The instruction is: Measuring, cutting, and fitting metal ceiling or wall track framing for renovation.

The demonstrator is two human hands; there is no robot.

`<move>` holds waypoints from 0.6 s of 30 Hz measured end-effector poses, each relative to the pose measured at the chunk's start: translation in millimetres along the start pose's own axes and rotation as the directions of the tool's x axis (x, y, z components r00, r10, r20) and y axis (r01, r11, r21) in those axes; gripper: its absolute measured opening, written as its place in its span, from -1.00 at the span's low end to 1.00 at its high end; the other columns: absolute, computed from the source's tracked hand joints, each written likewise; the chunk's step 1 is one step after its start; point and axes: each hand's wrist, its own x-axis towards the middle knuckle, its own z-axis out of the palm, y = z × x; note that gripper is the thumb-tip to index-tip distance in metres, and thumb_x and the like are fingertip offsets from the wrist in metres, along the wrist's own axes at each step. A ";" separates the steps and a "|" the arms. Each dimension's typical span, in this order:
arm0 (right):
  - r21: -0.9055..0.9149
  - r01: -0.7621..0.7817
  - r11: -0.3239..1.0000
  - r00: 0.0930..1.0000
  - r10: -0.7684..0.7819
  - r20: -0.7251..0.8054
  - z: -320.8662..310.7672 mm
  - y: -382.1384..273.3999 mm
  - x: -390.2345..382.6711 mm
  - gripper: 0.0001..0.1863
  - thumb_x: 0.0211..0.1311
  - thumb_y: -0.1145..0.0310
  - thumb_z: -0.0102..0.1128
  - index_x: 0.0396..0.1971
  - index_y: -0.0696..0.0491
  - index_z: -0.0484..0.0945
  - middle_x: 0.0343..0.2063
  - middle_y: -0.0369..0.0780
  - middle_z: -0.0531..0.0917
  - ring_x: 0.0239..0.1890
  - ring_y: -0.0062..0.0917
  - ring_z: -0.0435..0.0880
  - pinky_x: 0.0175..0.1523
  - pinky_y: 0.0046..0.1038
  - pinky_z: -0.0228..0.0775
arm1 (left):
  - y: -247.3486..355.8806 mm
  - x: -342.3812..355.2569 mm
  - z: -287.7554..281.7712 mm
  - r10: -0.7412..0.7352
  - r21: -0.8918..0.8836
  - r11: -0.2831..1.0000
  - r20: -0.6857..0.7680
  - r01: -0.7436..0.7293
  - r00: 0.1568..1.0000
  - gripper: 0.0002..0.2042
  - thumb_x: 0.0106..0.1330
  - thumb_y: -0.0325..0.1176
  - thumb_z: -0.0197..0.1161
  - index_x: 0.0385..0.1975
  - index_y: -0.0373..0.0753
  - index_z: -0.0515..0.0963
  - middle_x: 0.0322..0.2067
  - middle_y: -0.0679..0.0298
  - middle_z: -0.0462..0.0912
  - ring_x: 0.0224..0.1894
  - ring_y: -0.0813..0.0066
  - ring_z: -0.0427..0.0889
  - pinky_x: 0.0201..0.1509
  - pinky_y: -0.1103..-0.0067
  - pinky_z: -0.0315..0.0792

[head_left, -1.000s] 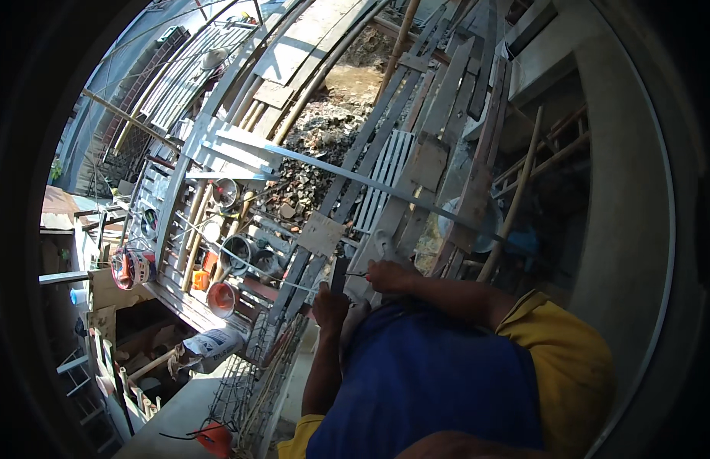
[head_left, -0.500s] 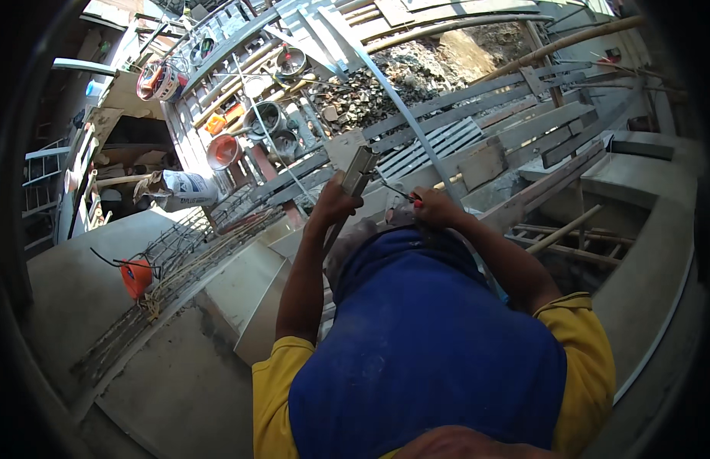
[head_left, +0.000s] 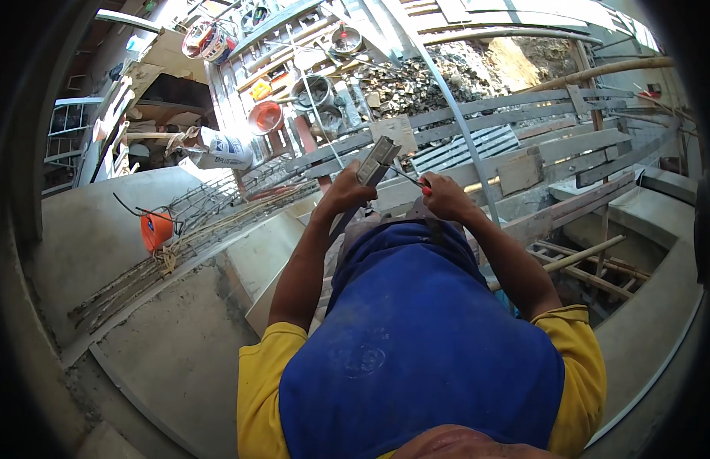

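Before the wearer's blue-and-yellow shirt (head_left: 416, 329), both hands are occupied. Left hand (head_left: 345, 191): fingers wrapped round one grey metal bar (head_left: 379, 158), held aslant, upper end pointing away from the body. Right hand (head_left: 447, 198): gripping one tool (head_left: 426, 189) by its red handle, thin shaft directed leftward at the bar's upper end. Contact between tip and bar: cannot tell.

Change against one second earlier: the bar then presented a dark, flat face; a paler side now shows. The view has swung, bringing in more of the concrete surface (head_left: 171, 314) at left. Each hand holds the same article as before.

Counts: hands, 2; bar, 1; tool, 1; long pale strip (head_left: 457, 115), 1, running across in front of the planks (head_left: 584, 145); white slatted panel (head_left: 467, 145), 1; white sack (head_left: 226, 147), 1; orange bucket (head_left: 156, 231), 1, beside wire mesh (head_left: 194, 206); red pail (head_left: 265, 118), 1, grey vessels (head_left: 297, 102) close to it, 2.
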 end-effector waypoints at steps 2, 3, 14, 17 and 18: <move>-0.021 -0.002 1.000 1.000 0.002 -0.003 13.0 -6.7 1.7 -0.72 0.13 0.39 0.07 -0.19 0.22 0.50 -0.22 0.13 0.61 -0.07 0.02 0.57 0.06 -0.09 0.36 | -4.3 -6.0 -1.2 0.037 0.025 0.999 -0.008 -0.037 0.999 -0.50 -0.10 -0.41 0.36 -0.12 -0.40 0.36 -0.43 0.16 0.52 -0.50 0.39 0.60 -0.48 0.48 0.54; -0.038 -0.020 0.999 1.000 0.019 -0.024 21.2 -8.4 3.2 -0.71 0.15 0.36 0.07 -0.18 0.22 0.49 -0.21 0.13 0.61 -0.06 0.02 0.57 0.06 -0.08 0.36 | 6.6 -12.5 -3.5 -0.007 0.084 0.996 -0.005 0.007 1.000 -0.52 -0.11 -0.41 0.36 -0.16 -0.40 0.36 -0.42 0.12 0.53 -0.48 0.39 0.61 -0.49 0.48 0.54; -0.013 -0.213 0.977 0.976 0.213 -0.050 73.9 -29.9 16.3 -0.65 0.23 0.20 0.10 -0.21 0.23 0.48 -0.23 0.12 0.60 -0.05 0.00 0.57 0.07 -0.12 0.36 | -9.5 -37.6 -1.4 -0.095 0.350 0.928 -0.108 0.127 0.990 -0.51 -0.10 -0.32 0.31 -0.13 -0.40 0.41 -0.31 -0.20 0.64 -0.18 -0.12 0.65 -0.06 0.21 0.49; -0.055 -0.206 0.977 0.975 0.210 0.076 80.9 -18.8 26.5 -0.60 0.26 0.20 0.02 -0.09 0.22 0.47 -0.10 0.13 0.59 0.02 0.01 0.56 0.12 -0.09 0.37 | -15.4 -36.9 -0.4 -0.110 0.343 0.929 -0.109 0.141 0.988 -0.49 -0.12 -0.33 0.31 -0.11 -0.41 0.40 -0.31 -0.22 0.64 -0.17 -0.14 0.65 -0.05 0.21 0.49; -0.053 -0.188 0.981 0.978 0.192 0.085 83.4 -15.9 28.3 -0.61 0.26 0.19 0.01 -0.10 0.22 0.47 -0.09 0.13 0.59 0.03 0.01 0.55 0.12 -0.09 0.37 | -16.1 -37.3 -0.1 -0.117 0.346 0.926 -0.117 0.151 0.986 -0.48 -0.12 -0.33 0.31 -0.10 -0.41 0.40 -0.31 -0.23 0.63 -0.17 -0.15 0.65 -0.05 0.22 0.49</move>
